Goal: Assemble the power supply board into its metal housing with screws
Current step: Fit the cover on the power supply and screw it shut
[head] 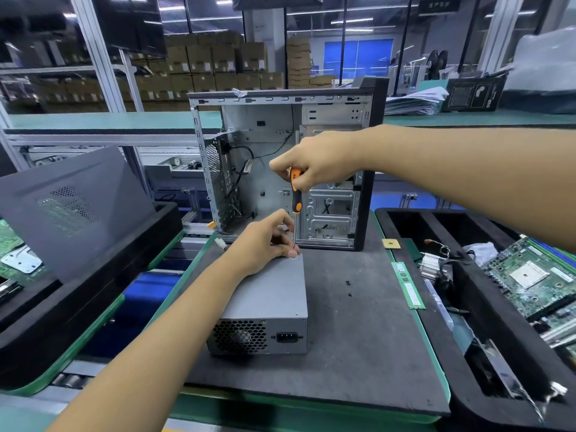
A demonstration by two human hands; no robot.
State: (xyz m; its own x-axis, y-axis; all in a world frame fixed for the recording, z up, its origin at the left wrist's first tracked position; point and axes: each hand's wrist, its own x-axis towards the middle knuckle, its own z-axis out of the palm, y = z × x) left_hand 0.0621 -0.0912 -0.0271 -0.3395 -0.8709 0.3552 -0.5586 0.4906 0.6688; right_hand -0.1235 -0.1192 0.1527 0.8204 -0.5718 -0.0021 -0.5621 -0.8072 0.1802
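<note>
Grey power supply housing (268,304) is lying flat on the dark work mat (358,338), fan grille and power socket facing the camera. Left hand (265,241) is resting on the far top corner of the housing, thumb and fingers pinching round the lower shaft of the screwdriver (295,194), steadying the tip at the housing's far edge; the screw itself is hidden under the fingertips. Right hand (314,165) is gripping the orange-and-black handle from above, fingers curled around it, screwdriver standing nearly upright. Two small black loose screws (349,288) are lying on the mat, right of the housing, apart from it. A green memory stick (406,286) is lying along the mat's right edge. Right of that, a black foam tray (405,232) is holding a heatsink (434,266) with wires and a green motherboard (530,279). On the left, another black tray (93,294) is carrying a dark grey side panel (71,207), leaning tilted. Behind the housing, an open computer case (280,169) is standing upright on the mat, cables hanging inside. Further back, a stack of papers (414,102) is sitting on a green bench, and stacked cardboard boxes (218,67) are showing behind glass.
</note>
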